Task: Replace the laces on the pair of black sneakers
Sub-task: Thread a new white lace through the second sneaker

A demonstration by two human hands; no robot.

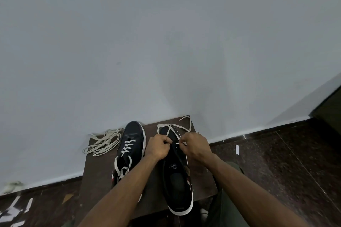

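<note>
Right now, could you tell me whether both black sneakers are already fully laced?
No: the left black sneaker is laced, while both hands are threading a white lace into the right black sneaker.

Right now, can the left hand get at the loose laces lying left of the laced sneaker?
Probably yes, after releasing its lace: the left hand would only cross the laced sneaker; the loose laces lie uncovered.

I see a small brown table (99, 175) pushed up against the white wall. Two black sneakers lie on it side by side, the left shoe (129, 151) laced and the right shoe (178, 180) open. A pile of loose white laces (103, 143) sits at its far left corner.
</note>
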